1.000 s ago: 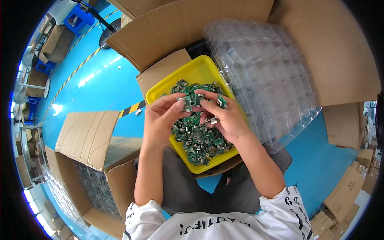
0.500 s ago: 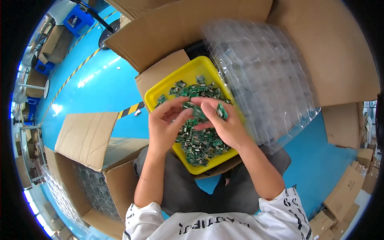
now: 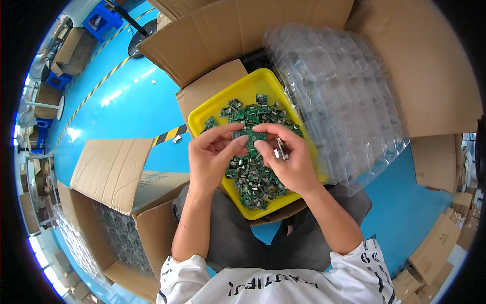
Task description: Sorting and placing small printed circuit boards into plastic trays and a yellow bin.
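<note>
My left hand [image 3: 206,159] and my right hand [image 3: 292,167] meet over a yellow tray [image 3: 202,114]. Between both sets of fingertips is a small green circuit board [image 3: 249,135], pinched at its left and right sides. A second small board with metal connectors [image 3: 281,150] is tucked in the curled fingers of my right hand. Below them, a heap of loose green circuit boards [image 3: 255,180] fills much of the tray. Part of the heap is hidden behind my hands.
Clear plastic blister trays [image 3: 339,101] are stacked right of the yellow tray, inside a large open carton [image 3: 243,30]. Another open carton [image 3: 109,177] at the left holds more plastic trays. Flattened cardboard [image 3: 435,243] lies at the far right; a black stand base [image 3: 142,38] is upper left.
The board between my fingertips has turned flatter and stopped blurring. The board in my right hand has rotated, showing its metal side. My hands stay nearly in place.
</note>
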`<act>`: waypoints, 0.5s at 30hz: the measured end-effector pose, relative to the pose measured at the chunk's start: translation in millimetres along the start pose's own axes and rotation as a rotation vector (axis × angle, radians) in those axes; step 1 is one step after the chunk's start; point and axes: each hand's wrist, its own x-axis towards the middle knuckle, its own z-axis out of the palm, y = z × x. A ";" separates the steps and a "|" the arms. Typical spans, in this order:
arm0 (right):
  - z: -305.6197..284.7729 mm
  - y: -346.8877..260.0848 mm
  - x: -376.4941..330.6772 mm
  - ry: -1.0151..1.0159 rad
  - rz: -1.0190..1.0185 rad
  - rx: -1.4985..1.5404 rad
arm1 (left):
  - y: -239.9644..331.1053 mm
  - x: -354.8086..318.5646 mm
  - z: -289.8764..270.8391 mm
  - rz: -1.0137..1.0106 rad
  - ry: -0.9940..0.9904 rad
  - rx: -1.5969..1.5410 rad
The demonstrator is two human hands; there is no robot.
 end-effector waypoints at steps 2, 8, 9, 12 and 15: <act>2.2 -2.7 -1.1 -0.013 -0.024 0.037 | -0.3 1.1 -2.7 -0.002 -0.035 -0.035; 7.7 2.9 -1.4 0.003 0.017 0.248 | 0.7 2.6 -3.0 -0.021 -0.080 -0.070; 8.4 7.6 -0.1 0.008 0.039 0.340 | -0.4 4.1 -2.9 -0.020 -0.082 -0.071; 7.6 10.1 11.4 0.037 0.166 0.400 | -3.0 12.0 -3.3 -0.058 0.063 -0.213; 10.8 6.1 16.6 0.127 0.156 0.200 | -8.3 15.3 3.8 0.056 0.037 0.004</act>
